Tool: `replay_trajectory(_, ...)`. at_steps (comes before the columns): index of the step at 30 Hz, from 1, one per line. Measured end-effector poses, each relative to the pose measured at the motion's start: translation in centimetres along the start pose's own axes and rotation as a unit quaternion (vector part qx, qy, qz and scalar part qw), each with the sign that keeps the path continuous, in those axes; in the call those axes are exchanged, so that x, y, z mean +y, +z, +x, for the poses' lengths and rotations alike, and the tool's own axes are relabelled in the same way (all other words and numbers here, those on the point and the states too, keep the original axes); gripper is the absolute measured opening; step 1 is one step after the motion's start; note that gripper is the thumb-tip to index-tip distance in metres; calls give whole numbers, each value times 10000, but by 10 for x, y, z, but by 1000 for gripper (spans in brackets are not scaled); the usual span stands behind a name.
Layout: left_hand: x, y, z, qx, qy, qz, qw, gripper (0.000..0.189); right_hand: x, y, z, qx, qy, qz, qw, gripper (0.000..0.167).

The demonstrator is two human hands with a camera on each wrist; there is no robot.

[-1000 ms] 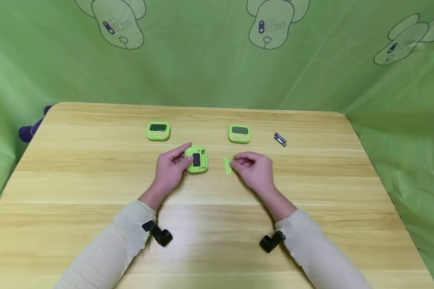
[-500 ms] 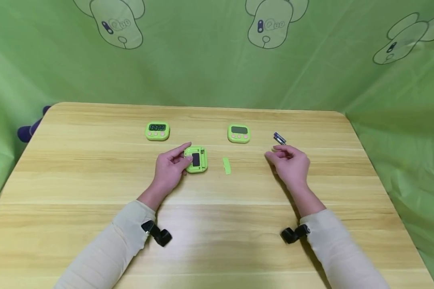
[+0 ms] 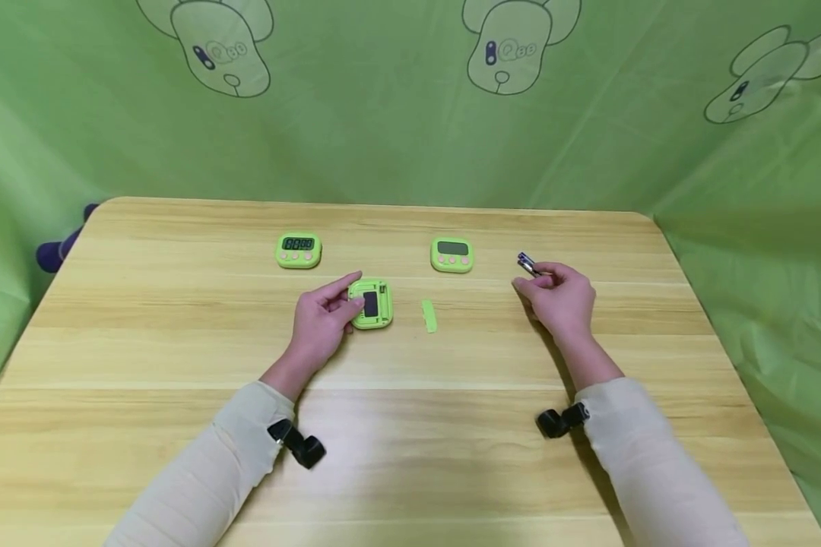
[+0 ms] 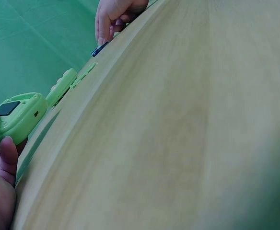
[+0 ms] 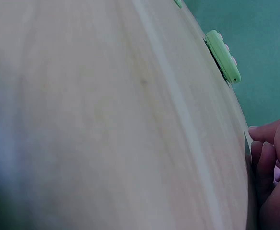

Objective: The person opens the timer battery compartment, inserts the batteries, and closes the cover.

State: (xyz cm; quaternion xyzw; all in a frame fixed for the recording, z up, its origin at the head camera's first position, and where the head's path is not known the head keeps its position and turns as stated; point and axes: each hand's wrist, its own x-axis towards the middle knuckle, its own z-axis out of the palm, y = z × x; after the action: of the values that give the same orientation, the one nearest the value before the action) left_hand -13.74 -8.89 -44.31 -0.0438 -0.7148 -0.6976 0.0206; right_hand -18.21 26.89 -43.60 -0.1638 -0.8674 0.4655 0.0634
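Note:
My left hand [image 3: 319,319] grips a green digital timer [image 3: 382,317], thumb on its back and fingers beneath. Its back faces up, with a dark rectangular patch and an uncovered battery slot along the right side. In the left wrist view the held timer [image 4: 22,120] is tilted above the table. Two small batteries [image 3: 525,262] lie side by side at the right. My right hand [image 3: 564,300] is right at them, index fingertip at their near end and thumb apart to the left. The green battery cover [image 3: 429,316] lies flat between the hands.
Behind the hands stand two more green timers: the left timer [image 3: 299,251] shows digits, while the right timer [image 3: 451,255] has a blank screen. A green curtain [image 3: 383,137] hangs beyond the far edge of the wooden table [image 3: 410,456].
My right hand has let go of the battery cover, left it on the table and moved right and away to the batteries. The left hand keeps its grip on the timer.

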Motion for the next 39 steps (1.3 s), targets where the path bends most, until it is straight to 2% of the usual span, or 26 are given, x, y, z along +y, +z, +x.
replay_trajectory(4, 6, 1, -1, -8, -35, -1, 10000, 41, 0, 0, 2, -115, -75, -279, 9995, 41)
replay_trajectory(11, -12, -1, 3, 12, 108, -239, 9997, 42, 2, 1, 1, -225, -545, -1050, 9927, 32)
replay_trajectory(19, -16, 0, 3, 55, 250, -238, 9994, 40, 6, -1, -2, -583, -1049, -1266, 9847, 26)
replay_trajectory(22, -15, 0, 2, 78, 254, -223, 9994, 39, 7, -1, -3, -660, -1120, -1213, 9841, 28)
replay_trajectory(26, -15, 0, 3, 86, 235, -215, 9995, 40, 8, -2, -6, -495, -1066, -718, 9905, 32)
replay_trajectory(30, -16, 0, 3, 77, 221, -226, 9995, 40, 9, 0, -11, 154, -812, 421, 9957, 24)
replay_trajectory(32, -15, -1, 3, 65, 191, -248, 9995, 39, 9, 3, -13, 561, -743, 1167, 9888, 20)
replay_trajectory(35, -14, -1, 4, 23, 118, -256, 9996, 39, 7, 6, -17, 974, -764, 2122, 9694, 17)
replay_trajectory(37, -14, -2, 4, -2, 84, -270, 9996, 40, 6, 8, -21, 1060, -821, 2414, 9611, 17)
replay_trajectory(39, -14, -2, 4, -14, 70, -262, 9996, 40, 4, 12, -24, 1034, -823, 2506, 9590, 16)
